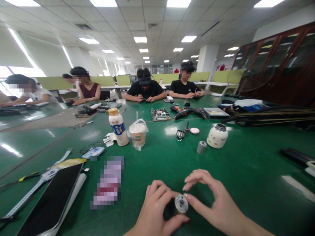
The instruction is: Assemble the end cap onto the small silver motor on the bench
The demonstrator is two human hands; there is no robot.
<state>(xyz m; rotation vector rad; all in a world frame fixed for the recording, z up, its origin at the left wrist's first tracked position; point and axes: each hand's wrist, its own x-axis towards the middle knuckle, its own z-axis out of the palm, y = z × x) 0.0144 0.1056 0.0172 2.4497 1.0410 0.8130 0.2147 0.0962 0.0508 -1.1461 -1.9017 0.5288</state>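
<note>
A short silver metal cylinder (181, 205), with dark spots and a centre hub on its round end face, stands between the thumb and fingers of my left hand (157, 206). Its lower part is partly hidden by that hand. My right hand (214, 200) is just to the right, thumb and index finger apart in a C shape. The right thumb tip is at the cylinder's rim; whether it touches I cannot tell. Farther off stands a similar grey metal cylinder (201, 147), beside a white jar-shaped flask (217, 136) with cartoon faces and an uncovered metal neck.
A metal lid part (180, 134), a pink oval (194, 130), a drink bottle (118, 127), a bagged cup (137, 133), a circuit board (160, 114) and power drills (182, 113) lie beyond. At left are a tablet (51, 200) and a strap (28, 193). Several people sit opposite.
</note>
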